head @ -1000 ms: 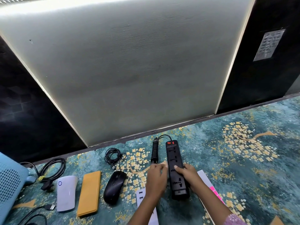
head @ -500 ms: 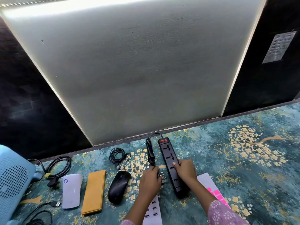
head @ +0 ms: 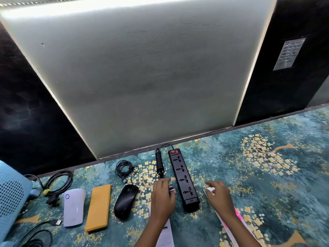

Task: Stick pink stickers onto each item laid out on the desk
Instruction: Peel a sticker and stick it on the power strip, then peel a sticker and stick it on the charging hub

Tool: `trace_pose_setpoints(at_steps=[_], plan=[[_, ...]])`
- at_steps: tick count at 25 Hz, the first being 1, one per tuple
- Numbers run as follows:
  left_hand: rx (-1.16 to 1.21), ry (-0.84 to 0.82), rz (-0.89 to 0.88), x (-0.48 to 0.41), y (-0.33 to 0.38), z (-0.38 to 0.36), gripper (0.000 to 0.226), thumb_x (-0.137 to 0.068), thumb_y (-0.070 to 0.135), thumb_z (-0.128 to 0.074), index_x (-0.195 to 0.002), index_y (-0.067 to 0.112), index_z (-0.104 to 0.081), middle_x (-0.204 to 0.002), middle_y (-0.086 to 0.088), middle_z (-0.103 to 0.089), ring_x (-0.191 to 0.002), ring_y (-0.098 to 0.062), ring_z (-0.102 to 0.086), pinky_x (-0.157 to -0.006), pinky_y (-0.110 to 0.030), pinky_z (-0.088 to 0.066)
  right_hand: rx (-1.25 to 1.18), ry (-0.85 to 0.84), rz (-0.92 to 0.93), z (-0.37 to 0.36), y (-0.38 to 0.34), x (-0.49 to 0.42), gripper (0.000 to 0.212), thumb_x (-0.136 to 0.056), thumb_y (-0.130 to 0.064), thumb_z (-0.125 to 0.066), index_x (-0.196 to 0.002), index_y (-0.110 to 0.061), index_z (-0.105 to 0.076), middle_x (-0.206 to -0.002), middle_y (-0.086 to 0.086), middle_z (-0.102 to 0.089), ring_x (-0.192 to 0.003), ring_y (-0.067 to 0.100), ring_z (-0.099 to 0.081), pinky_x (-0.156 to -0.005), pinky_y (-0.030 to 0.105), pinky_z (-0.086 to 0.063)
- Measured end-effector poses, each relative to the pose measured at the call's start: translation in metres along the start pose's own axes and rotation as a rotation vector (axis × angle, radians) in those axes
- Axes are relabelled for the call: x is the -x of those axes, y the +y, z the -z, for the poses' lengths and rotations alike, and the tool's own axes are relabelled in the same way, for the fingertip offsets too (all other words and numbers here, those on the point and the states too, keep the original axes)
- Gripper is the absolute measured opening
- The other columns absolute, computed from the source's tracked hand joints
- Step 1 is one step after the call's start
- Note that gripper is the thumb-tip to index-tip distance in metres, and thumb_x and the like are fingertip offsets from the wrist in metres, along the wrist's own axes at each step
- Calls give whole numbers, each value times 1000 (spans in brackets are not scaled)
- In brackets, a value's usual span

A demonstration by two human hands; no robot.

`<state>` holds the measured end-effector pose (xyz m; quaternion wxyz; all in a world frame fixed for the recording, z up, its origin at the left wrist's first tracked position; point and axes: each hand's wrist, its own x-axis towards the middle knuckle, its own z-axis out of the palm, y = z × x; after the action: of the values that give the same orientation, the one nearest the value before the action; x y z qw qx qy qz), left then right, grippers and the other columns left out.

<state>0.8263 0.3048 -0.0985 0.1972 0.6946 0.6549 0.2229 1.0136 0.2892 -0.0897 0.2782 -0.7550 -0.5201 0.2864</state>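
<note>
A black power strip [head: 183, 177] lies lengthwise on the patterned desk mat, its coiled cord [head: 159, 163] to its left. My left hand [head: 162, 198] sits just left of the strip, fingers curled over the strip's plug [head: 171, 188], whose metal pins stick out. My right hand [head: 219, 195] is right of the strip with relaxed fingers, the fingertips touching the top corner of a white sticker sheet [head: 211, 190]. Pink stickers [head: 238, 213] show on that sheet beside my forearm.
Left of the strip lie a black mouse [head: 125, 200], a yellow case [head: 98, 207], a white device [head: 73, 206], a small coiled cable [head: 124, 168] and a thicker black cable [head: 57, 180]. A blue perforated box [head: 10, 196] stands at far left. A white USB strip [head: 166, 234] lies under my left forearm.
My right hand has let go of the power strip and moved right onto the sticker sheet. My left hand stays at the plug.
</note>
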Motion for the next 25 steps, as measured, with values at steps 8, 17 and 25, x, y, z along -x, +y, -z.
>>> trace_pose_setpoints(at_steps=[8, 17, 25], plan=[[114, -70, -214, 41, 34, -5, 42, -84, 18, -50, -126, 17, -49, -124, 1, -52, -119, -12, -42, -101, -15, -26, 318, -34, -293, 21, 34, 28, 67, -67, -27, -78, -124, -17, -45, -122, 17, -47, -112, 38, -48, -89, 41, -45], [675, -363, 151, 55, 73, 11, 39, -84, 15, -64, -113, 28, -42, -98, 5, -52, -90, -14, -55, -70, -18, -44, -259, -137, -187, 56, 33, 41, 65, -56, -3, -84, -111, -10, -51, -85, 8, -61, -65, 13, -60, -52, 21, -44], [1010, -456, 377, 57, 84, 17, 8, -85, 19, -63, -94, 18, -63, -84, -3, -70, -72, -16, -66, -61, -24, -54, -356, -225, 96, 57, -3, 62, 55, -55, -10, -85, -97, -23, -53, -84, 3, -71, -65, 7, -69, -56, 19, -52]])
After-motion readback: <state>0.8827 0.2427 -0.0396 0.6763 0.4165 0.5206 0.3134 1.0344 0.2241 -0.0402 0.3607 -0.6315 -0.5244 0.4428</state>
